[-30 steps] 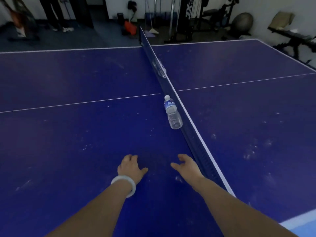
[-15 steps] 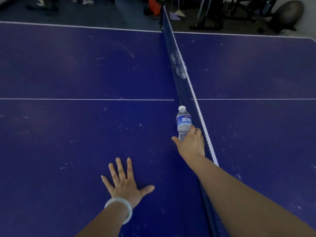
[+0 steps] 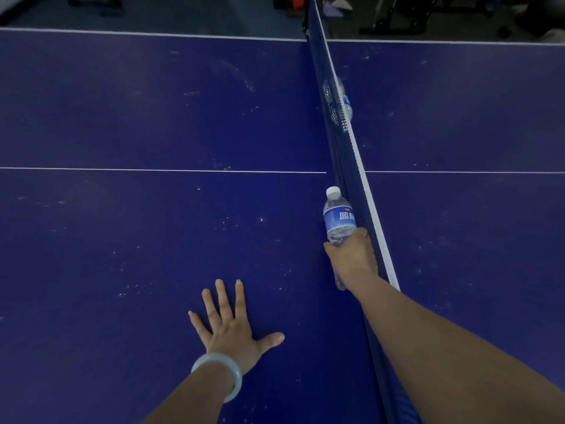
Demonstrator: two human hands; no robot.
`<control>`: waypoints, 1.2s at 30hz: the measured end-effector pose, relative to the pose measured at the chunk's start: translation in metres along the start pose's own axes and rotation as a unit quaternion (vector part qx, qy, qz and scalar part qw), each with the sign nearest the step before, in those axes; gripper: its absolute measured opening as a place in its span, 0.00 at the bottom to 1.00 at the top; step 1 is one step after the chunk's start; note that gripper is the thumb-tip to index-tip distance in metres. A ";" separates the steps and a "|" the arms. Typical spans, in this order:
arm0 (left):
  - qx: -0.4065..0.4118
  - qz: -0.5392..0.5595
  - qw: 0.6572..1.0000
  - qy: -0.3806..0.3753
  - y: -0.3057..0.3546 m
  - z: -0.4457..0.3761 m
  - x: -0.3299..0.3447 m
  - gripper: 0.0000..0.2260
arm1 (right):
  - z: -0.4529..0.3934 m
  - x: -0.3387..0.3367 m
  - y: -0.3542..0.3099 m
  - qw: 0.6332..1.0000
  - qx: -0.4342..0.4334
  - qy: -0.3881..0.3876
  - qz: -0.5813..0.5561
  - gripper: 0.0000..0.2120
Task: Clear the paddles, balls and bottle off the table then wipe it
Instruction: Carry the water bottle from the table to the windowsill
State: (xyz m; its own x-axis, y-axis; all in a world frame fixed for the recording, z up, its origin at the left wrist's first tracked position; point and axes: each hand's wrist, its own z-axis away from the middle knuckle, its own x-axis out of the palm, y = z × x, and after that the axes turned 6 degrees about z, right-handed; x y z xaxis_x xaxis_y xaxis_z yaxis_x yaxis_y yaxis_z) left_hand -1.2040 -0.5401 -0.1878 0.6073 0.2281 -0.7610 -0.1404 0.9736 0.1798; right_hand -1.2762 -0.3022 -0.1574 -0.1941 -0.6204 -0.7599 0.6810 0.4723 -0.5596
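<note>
Dusty and speckled with pale marks, the big dark-blue table-tennis table (image 3: 128, 228) fills the view, with gym gear dim at twelve o'clock beyond its far edge. Over at seven o'clock the left hand (image 3: 232, 328), a pale jade-coloured bangle (image 3: 220, 374) on its wrist, is now planted flat on the surface, fingers straight and spread wide, where a second ago it sat loosely curled. That reads as a brace for the long lean. Moving right, to around four o'clock of centre, the clear plastic water bottle with a blue label (image 3: 337, 217) lies against the dark-blue net with white top tape (image 3: 351, 166), cap pointing away. The right hand (image 3: 351, 257) has reached it, thumb and fingers clamped round its lower half. Half a second ago the fingers were only arriving. So the bottle looks secured and ready to lift off. No paddles or balls are visible; a second bottle shows faintly through the net at one o'clock.
</note>
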 end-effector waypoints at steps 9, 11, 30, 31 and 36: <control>0.015 -0.006 1.000 0.022 0.001 0.003 -0.001 0.58 | 0.072 0.000 0.034 0.999 -0.021 -0.023 -0.028 0.23; 0.019 -0.007 1.000 0.022 0.001 0.005 -0.003 0.58 | 0.097 0.000 0.042 0.999 -0.009 -0.012 -0.035 0.23; 0.294 0.057 0.953 -0.037 -0.090 0.121 -0.003 0.25 | 0.332 -0.008 0.077 0.978 0.116 0.043 -0.171 0.22; 0.316 0.049 0.947 -0.032 -0.089 0.128 0.001 0.24 | 0.343 -0.010 0.081 0.974 0.122 0.046 -0.183 0.22; 0.397 0.040 0.915 -0.054 -0.065 0.170 0.016 0.23 | 0.400 -0.023 0.108 0.955 0.154 0.103 -0.232 0.23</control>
State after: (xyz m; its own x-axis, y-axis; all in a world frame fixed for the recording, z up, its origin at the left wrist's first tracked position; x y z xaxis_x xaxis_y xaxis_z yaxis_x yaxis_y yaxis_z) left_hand -1.0526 -0.5998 -0.1058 0.6999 0.2548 -0.6673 0.3986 0.6358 0.6609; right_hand -0.9156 -0.4870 -0.0685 -0.6392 -0.5662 -0.5204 0.6569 -0.0500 -0.7524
